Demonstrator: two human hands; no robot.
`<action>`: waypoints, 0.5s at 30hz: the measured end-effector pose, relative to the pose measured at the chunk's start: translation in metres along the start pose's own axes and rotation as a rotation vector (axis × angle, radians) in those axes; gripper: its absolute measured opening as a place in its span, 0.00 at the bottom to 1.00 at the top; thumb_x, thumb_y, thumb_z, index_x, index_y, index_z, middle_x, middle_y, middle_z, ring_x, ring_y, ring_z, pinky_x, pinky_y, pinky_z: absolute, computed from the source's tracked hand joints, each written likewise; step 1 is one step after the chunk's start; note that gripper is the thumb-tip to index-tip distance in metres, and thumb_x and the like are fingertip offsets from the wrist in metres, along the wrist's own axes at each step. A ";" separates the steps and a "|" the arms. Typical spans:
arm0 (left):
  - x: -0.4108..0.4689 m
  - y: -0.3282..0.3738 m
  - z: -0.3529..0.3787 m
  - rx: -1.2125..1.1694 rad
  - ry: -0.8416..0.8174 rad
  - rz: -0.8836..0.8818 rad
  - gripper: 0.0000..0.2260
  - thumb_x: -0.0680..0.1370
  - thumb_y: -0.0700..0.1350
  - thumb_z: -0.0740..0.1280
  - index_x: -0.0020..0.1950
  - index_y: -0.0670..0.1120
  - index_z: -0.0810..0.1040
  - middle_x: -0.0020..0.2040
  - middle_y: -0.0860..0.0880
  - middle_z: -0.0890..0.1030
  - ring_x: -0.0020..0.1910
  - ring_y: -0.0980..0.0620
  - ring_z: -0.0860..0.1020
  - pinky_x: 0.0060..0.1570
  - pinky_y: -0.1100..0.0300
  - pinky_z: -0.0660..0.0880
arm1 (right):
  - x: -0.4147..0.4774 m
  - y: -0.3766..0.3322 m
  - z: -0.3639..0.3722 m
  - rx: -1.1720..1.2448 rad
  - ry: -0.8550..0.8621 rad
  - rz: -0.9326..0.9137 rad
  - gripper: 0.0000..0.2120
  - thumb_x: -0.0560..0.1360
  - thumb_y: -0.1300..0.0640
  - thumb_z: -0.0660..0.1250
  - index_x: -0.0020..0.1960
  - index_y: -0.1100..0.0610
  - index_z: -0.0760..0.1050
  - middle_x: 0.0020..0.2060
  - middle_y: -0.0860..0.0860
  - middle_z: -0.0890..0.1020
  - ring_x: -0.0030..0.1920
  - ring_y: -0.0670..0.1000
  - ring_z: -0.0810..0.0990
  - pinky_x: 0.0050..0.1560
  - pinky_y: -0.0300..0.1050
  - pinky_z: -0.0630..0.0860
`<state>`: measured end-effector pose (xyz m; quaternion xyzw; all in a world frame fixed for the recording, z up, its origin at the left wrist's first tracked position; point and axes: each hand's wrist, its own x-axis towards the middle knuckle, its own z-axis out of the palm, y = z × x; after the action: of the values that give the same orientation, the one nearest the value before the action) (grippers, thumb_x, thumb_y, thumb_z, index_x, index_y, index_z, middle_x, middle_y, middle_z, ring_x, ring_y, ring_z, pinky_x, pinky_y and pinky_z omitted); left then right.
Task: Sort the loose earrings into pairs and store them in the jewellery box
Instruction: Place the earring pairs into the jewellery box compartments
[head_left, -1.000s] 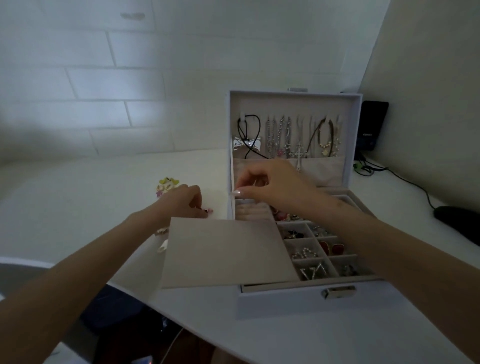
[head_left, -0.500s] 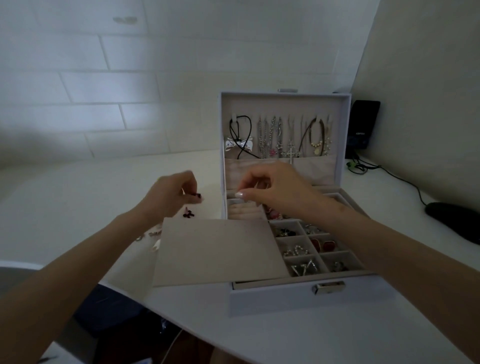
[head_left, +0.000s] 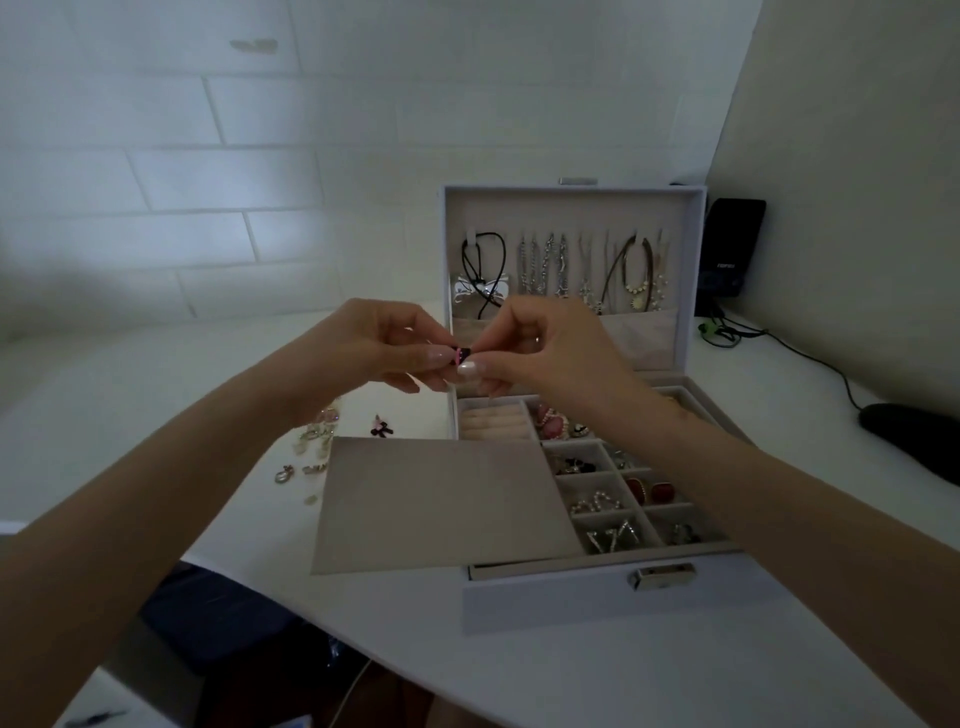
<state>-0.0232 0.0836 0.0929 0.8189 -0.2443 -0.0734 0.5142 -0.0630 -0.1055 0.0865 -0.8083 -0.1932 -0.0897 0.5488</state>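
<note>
A small black-and-pink earring (head_left: 461, 355) hangs in the air in front of the open white jewellery box (head_left: 597, 597). My left hand (head_left: 379, 348) and my right hand (head_left: 540, 348) both pinch it between thumb and fingertips. A matching black-and-pink earring (head_left: 381, 426) lies on the table left of the box. Several loose pale earrings (head_left: 311, 447) lie further left. The box's small compartments hold earrings, among them a red pair (head_left: 649, 491). Necklaces (head_left: 561, 270) hang inside the raised lid.
A beige flat insert (head_left: 441, 504) lies across the box's left half and juts over the table. A black speaker (head_left: 730, 254) and cable (head_left: 810, 358) stand at the back right, a dark mouse (head_left: 909, 436) at far right. The white table's edge (head_left: 260, 592) runs diagonally below.
My left hand lifted the black-and-pink earring off the table and moved right and up. My right hand came to meet it, and both now pinch it.
</note>
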 end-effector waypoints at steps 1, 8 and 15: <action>0.006 -0.009 -0.004 0.070 0.054 -0.011 0.09 0.70 0.47 0.69 0.46 0.44 0.79 0.39 0.49 0.84 0.38 0.55 0.82 0.36 0.67 0.77 | -0.001 0.001 -0.002 -0.013 0.005 0.005 0.06 0.68 0.65 0.73 0.40 0.60 0.77 0.35 0.54 0.82 0.33 0.49 0.82 0.38 0.39 0.81; 0.030 -0.089 -0.013 0.723 -0.033 -0.309 0.11 0.69 0.47 0.75 0.45 0.46 0.76 0.41 0.49 0.80 0.34 0.60 0.73 0.29 0.69 0.67 | -0.012 0.011 -0.026 -0.089 -0.001 0.101 0.06 0.69 0.65 0.73 0.42 0.62 0.76 0.36 0.54 0.84 0.36 0.51 0.84 0.40 0.43 0.82; 0.033 -0.095 -0.012 0.784 -0.010 -0.285 0.10 0.70 0.47 0.74 0.38 0.47 0.73 0.40 0.49 0.78 0.38 0.53 0.74 0.35 0.63 0.68 | -0.046 0.012 -0.069 -0.221 0.006 0.153 0.03 0.68 0.61 0.73 0.40 0.58 0.80 0.34 0.50 0.84 0.34 0.46 0.82 0.38 0.33 0.78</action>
<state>0.0412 0.1108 0.0191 0.9779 -0.1404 -0.0493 0.1469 -0.0947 -0.1832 0.0861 -0.8759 -0.1184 -0.0707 0.4624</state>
